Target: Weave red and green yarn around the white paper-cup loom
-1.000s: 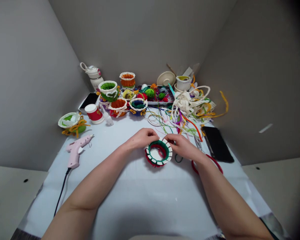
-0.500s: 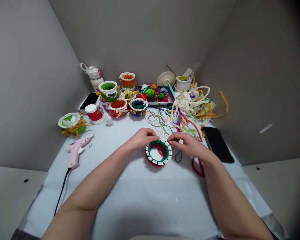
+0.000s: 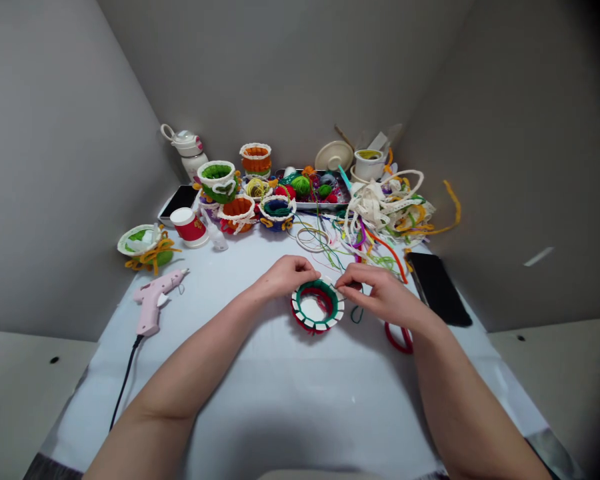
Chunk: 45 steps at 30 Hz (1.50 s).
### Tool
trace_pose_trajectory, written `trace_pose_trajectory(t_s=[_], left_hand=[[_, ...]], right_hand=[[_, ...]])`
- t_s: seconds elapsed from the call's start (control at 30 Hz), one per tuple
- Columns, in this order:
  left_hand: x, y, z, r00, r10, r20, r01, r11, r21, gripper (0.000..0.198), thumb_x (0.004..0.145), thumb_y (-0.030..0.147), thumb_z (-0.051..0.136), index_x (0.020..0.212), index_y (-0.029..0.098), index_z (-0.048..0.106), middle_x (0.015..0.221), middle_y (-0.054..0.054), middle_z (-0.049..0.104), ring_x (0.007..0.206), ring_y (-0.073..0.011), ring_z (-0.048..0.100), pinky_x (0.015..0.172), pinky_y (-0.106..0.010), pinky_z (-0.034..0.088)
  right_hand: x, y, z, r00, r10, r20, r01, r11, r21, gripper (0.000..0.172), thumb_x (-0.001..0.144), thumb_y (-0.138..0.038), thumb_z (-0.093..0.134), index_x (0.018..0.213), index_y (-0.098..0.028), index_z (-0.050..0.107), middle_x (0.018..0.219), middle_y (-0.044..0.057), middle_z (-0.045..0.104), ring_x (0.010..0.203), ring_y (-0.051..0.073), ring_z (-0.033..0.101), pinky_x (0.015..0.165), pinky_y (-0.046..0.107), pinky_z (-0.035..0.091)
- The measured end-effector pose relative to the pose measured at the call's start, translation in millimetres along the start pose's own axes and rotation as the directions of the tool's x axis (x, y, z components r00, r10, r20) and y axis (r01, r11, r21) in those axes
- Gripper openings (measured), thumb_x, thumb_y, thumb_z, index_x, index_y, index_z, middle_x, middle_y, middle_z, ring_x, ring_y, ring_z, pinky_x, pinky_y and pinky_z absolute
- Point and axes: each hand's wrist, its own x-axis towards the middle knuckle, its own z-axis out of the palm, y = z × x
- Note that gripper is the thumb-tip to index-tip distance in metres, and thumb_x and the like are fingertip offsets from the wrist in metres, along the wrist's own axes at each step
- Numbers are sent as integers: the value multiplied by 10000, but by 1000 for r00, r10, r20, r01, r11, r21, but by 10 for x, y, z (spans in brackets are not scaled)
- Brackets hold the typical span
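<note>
A small paper cup basket with white slit tabs, woven in green and red cord, sits on the table in front of me. My left hand grips its far left rim with curled fingers. My right hand pinches a dark green cord at the basket's right rim; the cord's loose end loops on the table under that hand. A red cord loop lies beside my right wrist.
Several finished woven cups and a tray of yarn balls stand at the back. A tangle of ribbons and cords lies back right. A pink glue gun rests left, a black phone right, a red cup back left.
My right hand has lifted slightly and shifted toward the basket's rim, drawing the green cord with it. The left hand stays on the rim.
</note>
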Motion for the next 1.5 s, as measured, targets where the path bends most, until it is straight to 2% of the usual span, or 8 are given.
trace_pose_trajectory(t_s=[0.23,0.43,0.67,0.83,0.97,1.13,1.27,1.5], left_hand=[[-19,44,-17,1000,-6,4,6,1000,13,273,710,397,627,725,125,616,642,11,551,585,-85,448,558,-216,356],[-51,83,-50,999,-38,36,35,996,80,194,700,318,578,732,133,625,643,12,547,588,-91,456,542,-214,344],[-52,108,-18,997,21,80,-26,998,64,311,711,433,611,782,132,643,719,-13,604,634,-103,494,562,-215,374],[-43,96,47,997,-74,21,71,991,116,238,703,368,568,622,144,564,546,30,459,518,-81,380,467,-217,273],[-34,87,51,997,-76,8,74,990,119,203,700,332,538,639,143,584,546,34,453,517,-82,372,460,-221,262],[-44,91,22,994,-20,109,11,996,83,331,713,432,598,793,121,676,708,-17,615,623,-108,496,541,-212,364],[-35,56,1,981,28,191,-43,996,74,354,701,439,640,830,115,699,769,-43,663,677,-125,546,612,-224,423],[-19,18,-24,997,-5,73,-3,994,109,335,715,452,632,776,126,675,681,-24,626,578,-103,496,525,-220,376]], right_hand=[[-34,48,-99,995,69,66,-70,997,17,142,869,-237,546,818,-181,665,761,36,646,690,148,558,650,263,426],[36,136,42,970,124,209,-136,990,47,144,823,-186,513,795,-170,653,709,7,623,640,130,521,586,238,397],[69,163,162,973,126,195,-149,983,108,174,824,-181,472,841,-176,645,733,1,632,655,133,532,588,229,408],[76,154,176,973,129,189,-155,979,132,169,828,-178,481,851,-176,648,778,9,651,705,141,562,628,228,427],[82,167,197,977,123,172,-146,981,130,169,842,-189,483,867,-174,649,805,15,658,738,149,570,659,235,435],[89,170,226,980,115,160,-133,985,110,160,849,-198,488,848,-178,648,765,3,641,697,136,556,624,224,418],[93,153,198,977,116,176,-137,984,111,181,851,-210,487,870,-181,665,775,8,655,692,137,560,618,230,420],[27,156,-11,979,172,109,-181,980,81,206,879,-326,533,855,-179,675,773,25,673,705,153,562,633,258,432]])
